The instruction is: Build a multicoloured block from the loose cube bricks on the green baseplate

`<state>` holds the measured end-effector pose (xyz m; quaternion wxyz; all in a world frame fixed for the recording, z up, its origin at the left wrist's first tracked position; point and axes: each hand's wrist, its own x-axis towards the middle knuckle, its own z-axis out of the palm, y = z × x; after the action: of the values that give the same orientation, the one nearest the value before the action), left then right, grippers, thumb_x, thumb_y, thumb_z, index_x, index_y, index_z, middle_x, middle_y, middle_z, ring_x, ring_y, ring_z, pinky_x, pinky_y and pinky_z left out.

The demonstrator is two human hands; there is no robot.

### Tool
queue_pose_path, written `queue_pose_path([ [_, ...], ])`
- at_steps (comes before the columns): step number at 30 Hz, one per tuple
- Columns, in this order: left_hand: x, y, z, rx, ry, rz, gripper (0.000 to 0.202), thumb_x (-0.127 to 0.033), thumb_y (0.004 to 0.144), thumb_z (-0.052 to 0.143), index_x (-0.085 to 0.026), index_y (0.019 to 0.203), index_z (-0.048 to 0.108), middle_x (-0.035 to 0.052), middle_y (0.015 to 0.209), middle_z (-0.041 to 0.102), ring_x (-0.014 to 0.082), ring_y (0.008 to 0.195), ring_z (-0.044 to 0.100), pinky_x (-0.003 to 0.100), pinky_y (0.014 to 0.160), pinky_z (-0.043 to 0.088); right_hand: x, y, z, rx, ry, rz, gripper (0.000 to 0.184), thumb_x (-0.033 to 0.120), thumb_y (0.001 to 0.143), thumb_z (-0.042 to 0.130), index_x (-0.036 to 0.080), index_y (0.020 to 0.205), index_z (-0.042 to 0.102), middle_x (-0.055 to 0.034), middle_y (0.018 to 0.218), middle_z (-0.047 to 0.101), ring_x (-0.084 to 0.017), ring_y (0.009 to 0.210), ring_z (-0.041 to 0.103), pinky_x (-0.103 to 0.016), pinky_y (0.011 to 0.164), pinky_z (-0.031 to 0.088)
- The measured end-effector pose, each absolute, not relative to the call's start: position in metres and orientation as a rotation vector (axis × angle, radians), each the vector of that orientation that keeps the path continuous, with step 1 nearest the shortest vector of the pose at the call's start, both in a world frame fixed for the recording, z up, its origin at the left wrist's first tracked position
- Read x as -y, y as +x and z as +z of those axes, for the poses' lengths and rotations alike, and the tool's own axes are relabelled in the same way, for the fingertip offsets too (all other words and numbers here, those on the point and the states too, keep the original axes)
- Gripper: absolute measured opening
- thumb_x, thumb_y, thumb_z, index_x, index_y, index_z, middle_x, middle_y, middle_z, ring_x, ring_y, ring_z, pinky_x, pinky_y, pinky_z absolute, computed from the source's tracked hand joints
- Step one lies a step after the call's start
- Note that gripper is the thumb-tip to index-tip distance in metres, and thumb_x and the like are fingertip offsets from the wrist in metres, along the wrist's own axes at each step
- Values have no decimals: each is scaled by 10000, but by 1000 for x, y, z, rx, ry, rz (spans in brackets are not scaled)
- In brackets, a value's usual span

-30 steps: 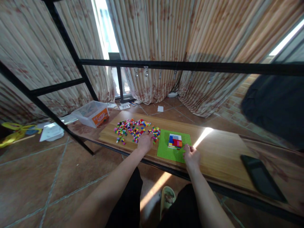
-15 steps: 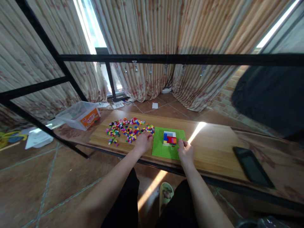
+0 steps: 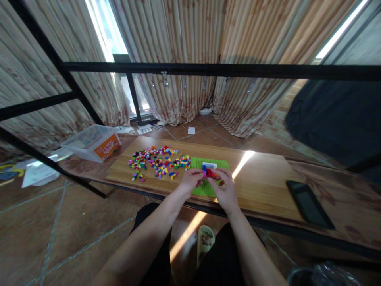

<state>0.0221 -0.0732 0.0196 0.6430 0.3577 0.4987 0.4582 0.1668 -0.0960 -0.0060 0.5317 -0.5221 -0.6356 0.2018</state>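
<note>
A green baseplate [image 3: 199, 162] lies on a wooden board [image 3: 262, 186], bearing a small block of red, blue and white bricks [image 3: 209, 170]. My left hand [image 3: 191, 180] and my right hand [image 3: 224, 186] meet over the plate's near half, fingers curled in a pinch. A tiny brick seems to sit between their fingertips, too small to name. A scatter of many small coloured bricks [image 3: 156, 161] lies on the board just left of the plate.
A black phone [image 3: 308, 203] lies on the bench to the right. A clear plastic box with an orange label [image 3: 93, 142] stands at the bench's far left. Black metal frame bars [image 3: 208, 70] cross overhead. Curtains hang behind; a slipper [image 3: 205, 240] rests on the tiled floor.
My left hand left the brick pile and came right over the green plate. My right hand shifted left from the plate's right edge, so both now meet at the brick block.
</note>
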Motion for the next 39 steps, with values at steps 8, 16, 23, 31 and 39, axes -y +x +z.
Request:
queue_pose_path([
  [8,75,29,18,-1135,797,993,151,-195,724,698,-123,857,686,-40,535,554,40,451,450,169,469,298,91,166,-12,1661,-1213,390,243,386,872,606,257,1049,711,-76,1150,577,-217,1097,577,-402,977,476],
  [16,66,22,2,-1385,967,1086,236,-74,753,562,-128,963,656,-18,644,641,50,452,447,193,502,363,76,170,-23,1720,-1331,173,273,387,906,536,243,1049,718,-107,1141,588,-270,1114,531,-470,950,473],
  [23,56,18,-18,-1478,1091,1110,208,-128,733,634,-133,932,694,5,693,658,102,604,562,228,622,443,71,168,-24,1815,-1342,44,262,348,913,531,236,1063,714,-106,1169,582,-268,1071,522,-451,920,476],
  [31,46,27,-16,-1567,1345,1042,298,-280,737,707,-106,978,695,86,848,719,170,760,646,286,726,491,70,164,-25,1894,-1435,-118,253,297,919,515,214,1054,713,-118,1182,577,-276,1058,507,-446,917,463],
  [39,39,31,-6,-1621,1368,920,416,-330,701,733,-91,1039,693,117,910,733,212,834,673,302,745,506,71,163,-26,1891,-1455,-77,292,282,914,505,214,1129,692,-116,1257,565,-274,1121,487,-465,957,452],
])
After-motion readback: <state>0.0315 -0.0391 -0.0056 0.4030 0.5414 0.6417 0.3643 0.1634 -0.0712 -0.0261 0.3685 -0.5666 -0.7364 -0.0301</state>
